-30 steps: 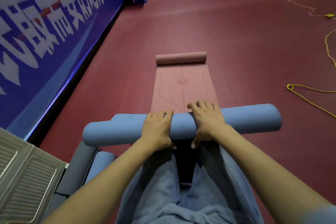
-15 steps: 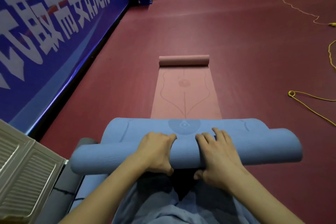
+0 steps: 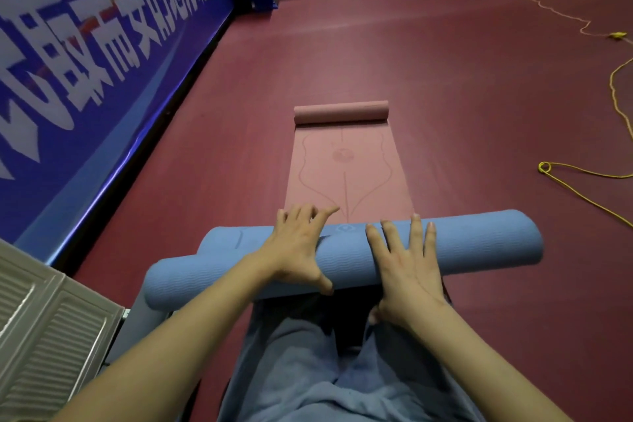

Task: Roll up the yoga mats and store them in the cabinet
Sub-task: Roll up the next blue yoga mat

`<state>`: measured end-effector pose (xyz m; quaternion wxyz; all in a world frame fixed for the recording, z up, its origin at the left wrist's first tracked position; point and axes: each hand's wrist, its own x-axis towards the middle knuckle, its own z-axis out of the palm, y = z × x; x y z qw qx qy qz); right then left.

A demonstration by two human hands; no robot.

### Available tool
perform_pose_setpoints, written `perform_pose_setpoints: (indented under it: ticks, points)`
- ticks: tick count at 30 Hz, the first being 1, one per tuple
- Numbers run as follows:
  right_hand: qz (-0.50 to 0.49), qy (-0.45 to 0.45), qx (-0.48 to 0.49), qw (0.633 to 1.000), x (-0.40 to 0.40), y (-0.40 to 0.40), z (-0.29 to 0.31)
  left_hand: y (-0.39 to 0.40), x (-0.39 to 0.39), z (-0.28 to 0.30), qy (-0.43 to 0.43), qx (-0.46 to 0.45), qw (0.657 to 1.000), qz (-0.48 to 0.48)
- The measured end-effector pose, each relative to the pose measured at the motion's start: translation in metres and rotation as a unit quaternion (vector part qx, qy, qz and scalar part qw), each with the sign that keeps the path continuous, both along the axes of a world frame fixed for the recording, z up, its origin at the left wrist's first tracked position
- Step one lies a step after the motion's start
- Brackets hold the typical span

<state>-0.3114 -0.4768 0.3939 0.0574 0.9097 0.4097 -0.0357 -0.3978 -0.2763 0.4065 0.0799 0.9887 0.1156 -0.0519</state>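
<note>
Blue mat roll (image 3: 479,243) lies under both hands' spread fingers (image 3: 416,229).

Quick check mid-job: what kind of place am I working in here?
Most likely a sports hall or gym: dark red sports floor, a long blue banner with big white lettering along the wall, and a pink yoga mat laid out beyond the blue mat being rolled.

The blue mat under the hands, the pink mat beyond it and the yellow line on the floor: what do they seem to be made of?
Blue mat: likely soft foam, matte, with a fine wavy ribbed texture; rolled thick.
Pink mat: probably similar foam or rubber, matte, smoother, with printed guide lines; its far end is curled into a roll.
Yellow line: looks like thin cord or cable, lying in loose loops; too small to tell which.
</note>
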Motion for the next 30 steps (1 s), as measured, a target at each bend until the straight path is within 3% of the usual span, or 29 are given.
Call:
perform_pose_setpoints:
  ticks: [5, 10, 14, 17, 25, 30]
  points:
    - [0.025, 0.05, -0.006, 0.998, 0.03, 0.025, 0.012, 0.001, -0.025, -0.011, -0.139, 0.01, 0.99, 0.01]
    - [0.034, 0.08, -0.066, 0.994, 0.053, 0.055, 0.02, -0.018, -0.012, -0.029, -0.067, 0.131, 0.988, 0.051]
    - [0.056, 0.058, -0.026, 0.996, 0.056, 0.056, 0.017, -0.005, -0.004, -0.038, -0.081, 0.147, 0.984, 0.056]
    - [0.076, 0.028, 0.022, 0.996, 0.063, 0.057, 0.015, 0.006, 0.009, -0.023, -0.032, 0.138, 0.989, 0.049]
    - [0.064, 0.154, 0.021, 0.986, 0.056, 0.041, 0.049, 0.007, 0.02, 0.025, 0.1, 0.068, 0.992, 0.021]
    - [0.092, 0.157, 0.02, 0.983, 0.021, -0.001, 0.038, -0.014, -0.022, 0.018, 0.131, 0.004, 0.991, -0.004]
